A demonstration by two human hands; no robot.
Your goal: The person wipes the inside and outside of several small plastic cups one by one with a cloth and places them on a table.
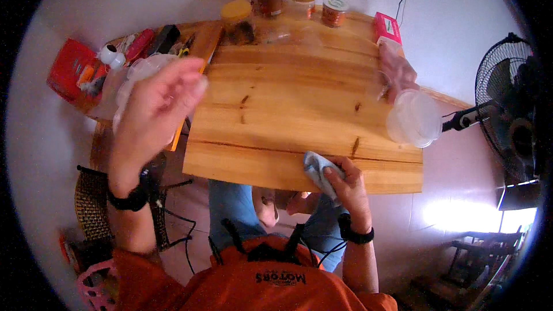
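Note:
At the front edge of the wooden table (276, 112), my right hand (352, 185) grips a crumpled light-blue cloth (319, 170) that lies partly on the tabletop. My left hand (162, 97) is raised at the left, above the table's left edge. Its fingers are loosely curled, with a gap to the thumb and no object visible between them. Slight blur softens the fingers. Behind that hand, partly covered by it, are clear plastic containers (144, 65).
Several lidded jars, among them a yellow-lidded jar (236, 19), line the back. A pink box (387, 28), a plastic bag (396, 69) and stacked clear tubs (414, 119) stand along the right. Beyond them is a fan (503, 95). A red box (73, 69) sits far left.

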